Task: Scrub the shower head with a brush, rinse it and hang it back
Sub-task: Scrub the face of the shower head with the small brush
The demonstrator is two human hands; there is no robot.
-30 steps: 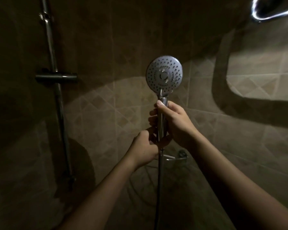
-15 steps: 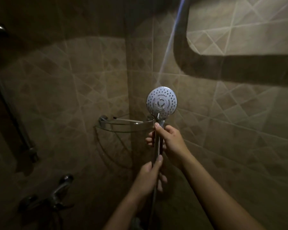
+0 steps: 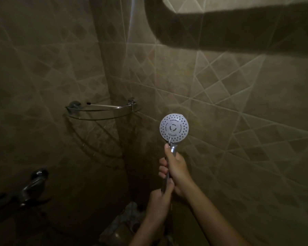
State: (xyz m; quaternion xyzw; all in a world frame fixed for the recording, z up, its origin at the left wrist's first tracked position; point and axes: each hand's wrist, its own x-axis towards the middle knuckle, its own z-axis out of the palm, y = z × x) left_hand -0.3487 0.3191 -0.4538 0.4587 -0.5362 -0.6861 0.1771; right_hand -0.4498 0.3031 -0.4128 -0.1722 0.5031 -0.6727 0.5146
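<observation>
The chrome shower head (image 3: 174,128) stands upright with its round dotted face turned toward me, in front of the tiled right wall. My right hand (image 3: 176,167) is wrapped around its handle, thumb up near the neck. Just below, my left hand (image 3: 161,197) grips the bottom of the handle where the hose joins. The hose itself is hidden in the dark under my hands. No brush is in view.
A glass corner shelf (image 3: 103,110) with a chrome rail hangs in the wall corner, left of the shower head. A chrome tap mixer (image 3: 30,189) sticks out of the left wall, low down. A tiled floor patch with a drain (image 3: 121,226) lies below.
My view has swung down and to the right, so the slide rail is out of sight. The shower head sits lower and further right in the picture. My left hand stays low on the handle.
</observation>
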